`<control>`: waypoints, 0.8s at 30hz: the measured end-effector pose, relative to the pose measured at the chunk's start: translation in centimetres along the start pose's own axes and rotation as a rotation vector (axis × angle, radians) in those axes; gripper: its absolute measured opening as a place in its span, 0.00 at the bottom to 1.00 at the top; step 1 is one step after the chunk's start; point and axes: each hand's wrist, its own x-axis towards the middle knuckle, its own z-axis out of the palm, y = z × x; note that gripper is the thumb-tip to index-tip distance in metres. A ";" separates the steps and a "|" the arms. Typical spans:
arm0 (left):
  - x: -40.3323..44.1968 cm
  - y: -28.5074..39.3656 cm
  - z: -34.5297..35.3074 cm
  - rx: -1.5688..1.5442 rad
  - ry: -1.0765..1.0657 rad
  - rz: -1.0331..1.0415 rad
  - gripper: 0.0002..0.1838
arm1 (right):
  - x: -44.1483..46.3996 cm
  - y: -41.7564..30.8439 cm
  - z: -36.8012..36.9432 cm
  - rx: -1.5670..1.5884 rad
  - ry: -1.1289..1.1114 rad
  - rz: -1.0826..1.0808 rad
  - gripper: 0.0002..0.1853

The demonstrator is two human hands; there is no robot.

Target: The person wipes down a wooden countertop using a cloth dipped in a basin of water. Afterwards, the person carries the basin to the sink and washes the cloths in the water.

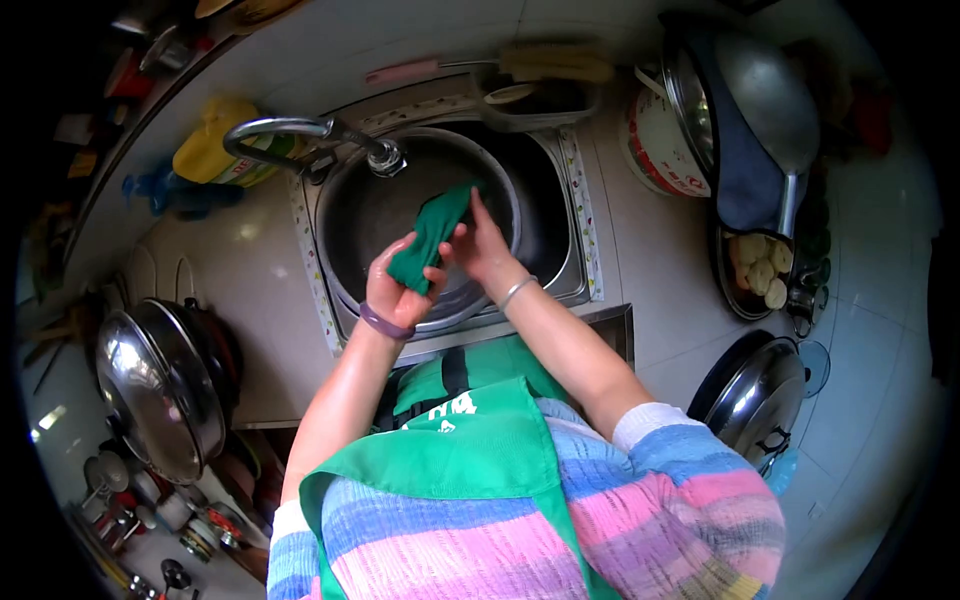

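Observation:
A bunched green cloth (436,232) is held between both hands above a large round metal basin (345,240), which sits in the sink (578,250). My left hand (402,282) grips the cloth's lower end, fingers curled round it. Higher up, my right hand (480,240) has its fingers along the cloth's right side and closes on it. The curved faucet (330,130) reaches over the basin from the upper left, its spout apart from the cloth. What lies at the basin's bottom is partly hidden by my hands and the cloth.
A yellow bottle (212,145) stands left of the faucet. Behind the sink is a plastic container (535,110) with a pink-handled tool (405,72). To the right are a white bucket (660,150), a large metal ladle (770,100) and a lidded pan (755,390). A lidded pot (165,380) is at left.

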 end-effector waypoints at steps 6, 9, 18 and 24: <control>3.9 0.9 -1.5 0.443 0.229 0.057 0.20 | 5.0 -4.4 1.8 -0.449 0.239 -0.296 0.12; 7.1 0.6 -0.7 0.939 0.425 0.147 0.24 | 10.2 -6.7 -1.6 -0.952 0.453 -0.398 0.13; 5.9 0.9 1.3 1.285 0.452 0.190 0.26 | 6.3 -7.5 1.0 -1.437 0.382 -0.226 0.19; 1.7 0.6 0.9 -0.161 0.224 0.088 0.24 | 2.5 -3.6 -2.3 -0.095 0.002 0.017 0.29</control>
